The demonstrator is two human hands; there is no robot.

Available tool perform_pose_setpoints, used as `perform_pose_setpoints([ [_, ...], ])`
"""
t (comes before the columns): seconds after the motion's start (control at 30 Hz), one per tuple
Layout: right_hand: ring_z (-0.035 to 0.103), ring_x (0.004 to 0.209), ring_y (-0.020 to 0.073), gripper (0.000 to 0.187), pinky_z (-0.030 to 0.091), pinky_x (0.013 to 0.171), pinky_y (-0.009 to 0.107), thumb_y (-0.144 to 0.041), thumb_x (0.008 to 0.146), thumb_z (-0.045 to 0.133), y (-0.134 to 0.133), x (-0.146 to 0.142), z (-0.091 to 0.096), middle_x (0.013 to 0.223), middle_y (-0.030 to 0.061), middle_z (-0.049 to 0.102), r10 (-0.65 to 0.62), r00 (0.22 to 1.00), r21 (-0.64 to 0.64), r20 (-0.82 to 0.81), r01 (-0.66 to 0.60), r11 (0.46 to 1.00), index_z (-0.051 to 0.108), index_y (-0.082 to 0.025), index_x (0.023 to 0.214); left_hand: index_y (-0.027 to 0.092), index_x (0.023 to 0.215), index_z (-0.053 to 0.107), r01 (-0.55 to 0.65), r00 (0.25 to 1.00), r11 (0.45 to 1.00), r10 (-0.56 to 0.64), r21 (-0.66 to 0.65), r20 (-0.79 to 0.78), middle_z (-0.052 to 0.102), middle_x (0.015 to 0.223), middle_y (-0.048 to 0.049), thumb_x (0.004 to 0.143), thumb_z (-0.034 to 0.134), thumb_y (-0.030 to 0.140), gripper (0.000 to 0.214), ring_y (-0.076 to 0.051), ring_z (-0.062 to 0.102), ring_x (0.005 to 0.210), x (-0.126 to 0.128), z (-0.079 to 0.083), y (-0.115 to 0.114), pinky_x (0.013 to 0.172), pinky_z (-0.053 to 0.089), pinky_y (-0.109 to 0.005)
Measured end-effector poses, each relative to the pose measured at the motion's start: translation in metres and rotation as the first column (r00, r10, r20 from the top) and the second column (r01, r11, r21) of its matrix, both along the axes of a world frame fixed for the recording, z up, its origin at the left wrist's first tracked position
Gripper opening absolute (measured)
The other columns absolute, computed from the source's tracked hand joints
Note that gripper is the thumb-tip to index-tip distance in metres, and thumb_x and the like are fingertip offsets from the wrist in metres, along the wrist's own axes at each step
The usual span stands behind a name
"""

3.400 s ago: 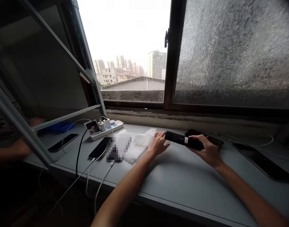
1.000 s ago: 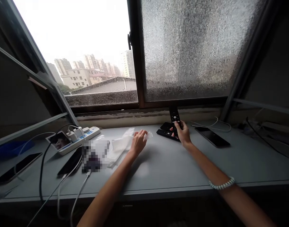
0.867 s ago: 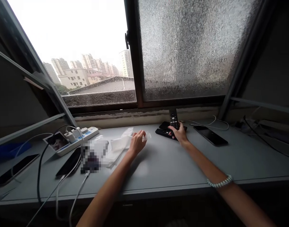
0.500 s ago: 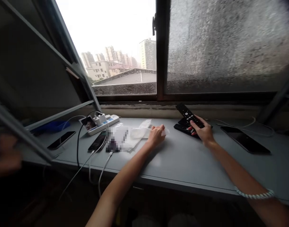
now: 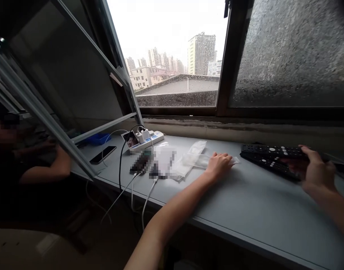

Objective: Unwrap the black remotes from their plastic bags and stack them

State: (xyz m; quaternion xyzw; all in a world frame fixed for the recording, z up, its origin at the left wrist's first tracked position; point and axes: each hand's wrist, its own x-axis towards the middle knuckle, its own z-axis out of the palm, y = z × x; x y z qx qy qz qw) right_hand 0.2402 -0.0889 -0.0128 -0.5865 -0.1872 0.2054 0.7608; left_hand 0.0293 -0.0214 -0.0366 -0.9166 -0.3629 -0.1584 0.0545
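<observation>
My right hand (image 5: 315, 170) grips a black remote control (image 5: 270, 151) and holds it level just above a second black remote (image 5: 269, 164) lying on the grey table (image 5: 245, 210). My left hand (image 5: 221, 165) rests on the table with its fingers curled over the end of a clear plastic bag (image 5: 193, 159). More clear bags lie spread to the left of that hand.
A white power strip (image 5: 145, 138) with chargers sits near the window, cables trailing off the front edge. A dark phone (image 5: 103, 154) lies at the left. Another person's arm (image 5: 48, 170) shows behind a metal frame (image 5: 48, 112) at far left.
The view has swung left. My right hand has tilted the remote from pointing up at the window to lying level. My left hand stays on the plastic bag.
</observation>
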Motion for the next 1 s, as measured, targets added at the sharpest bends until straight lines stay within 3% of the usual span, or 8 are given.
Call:
perform_pose_setpoints([
  [0.2, 0.047, 0.042, 0.0136, 0.010, 0.028, 0.040, 0.032, -0.033, 0.061, 0.056, -0.002, -0.005, 0.004, 0.064, 0.0054, 0.055, -0.065, 0.998, -0.078, -0.007, 0.064, 0.995, 0.059, -0.023, 0.063, 0.017, 0.094, 0.056, 0.020, 0.998, 0.998, -0.024, 0.059, 0.059, 0.061, 0.095, -0.0051, 0.091, 0.038, 0.031, 0.023, -0.019, 0.056, 0.090, 0.003, 0.002, -0.002, 0.082, 0.037, -0.034],
  [0.3, 0.046, 0.041, 0.0138, 0.010, 0.026, 0.038, 0.031, -0.032, 0.062, 0.055, -0.002, -0.010, 0.006, 0.060, 0.0044, 0.052, -0.041, 0.999, -0.107, -0.002, 0.041, 0.993, 0.058, -0.023, 0.061, 0.018, 0.102, 0.054, 0.023, 0.993, 0.996, -0.034, 0.092, 0.113, 0.058, 0.100, -0.0057, 0.088, 0.041, 0.025, 0.019, -0.019, 0.052, 0.097, 0.002, 0.006, -0.003, 0.087, 0.035, -0.034],
  [0.5, 0.045, 0.038, 0.0148, 0.015, 0.020, 0.035, 0.028, -0.036, 0.062, 0.058, 0.001, -0.009, 0.003, 0.052, 0.0033, 0.048, 0.028, 0.998, -0.081, 0.047, -0.024, 0.996, 0.057, -0.020, 0.063, 0.018, 0.119, 0.045, 0.043, 0.983, 0.995, -0.057, 0.085, 0.175, 0.052, 0.108, -0.0075, 0.084, 0.045, 0.025, 0.035, -0.021, 0.045, 0.106, 0.001, 0.010, 0.000, 0.090, 0.033, -0.034],
  [0.77, 0.045, 0.034, 0.0148, 0.019, 0.024, 0.031, 0.027, -0.036, 0.061, 0.062, 0.003, -0.010, -0.003, 0.045, 0.0033, 0.051, 0.070, 0.988, -0.094, 0.140, -0.057, 0.994, 0.058, -0.017, 0.064, 0.017, 0.093, 0.059, 0.028, 0.993, 0.998, -0.035, 0.059, 0.114, 0.051, 0.103, -0.0077, 0.078, 0.054, 0.027, 0.019, -0.022, 0.046, 0.101, -0.001, 0.008, 0.002, 0.091, 0.034, -0.036],
  [0.9, 0.043, 0.034, 0.0133, 0.023, 0.028, 0.032, 0.027, -0.037, 0.062, 0.063, 0.002, -0.008, -0.006, 0.045, 0.0013, 0.051, 0.061, 0.977, -0.135, 0.203, -0.034, 0.990, 0.059, -0.016, 0.072, 0.018, 0.105, 0.055, 0.053, 0.997, 0.999, -0.054, 0.007, 0.058, 0.051, 0.107, -0.0077, 0.075, 0.059, 0.033, 0.034, -0.023, 0.045, 0.104, -0.002, 0.005, 0.001, 0.093, 0.032, -0.038],
  [1.0, 0.042, 0.034, 0.0128, 0.025, 0.029, 0.033, 0.027, -0.037, 0.063, 0.063, 0.003, -0.004, -0.008, 0.045, 0.0010, 0.051, 0.044, 0.975, -0.139, 0.219, -0.013, 0.990, 0.061, -0.016, 0.076, 0.020, 0.119, 0.046, 0.060, 0.993, 0.998, -0.058, -0.018, 0.101, 0.051, 0.110, -0.0078, 0.071, 0.062, 0.042, 0.055, -0.024, 0.045, 0.107, -0.010, 0.016, -0.005, 0.095, 0.031, -0.040],
])
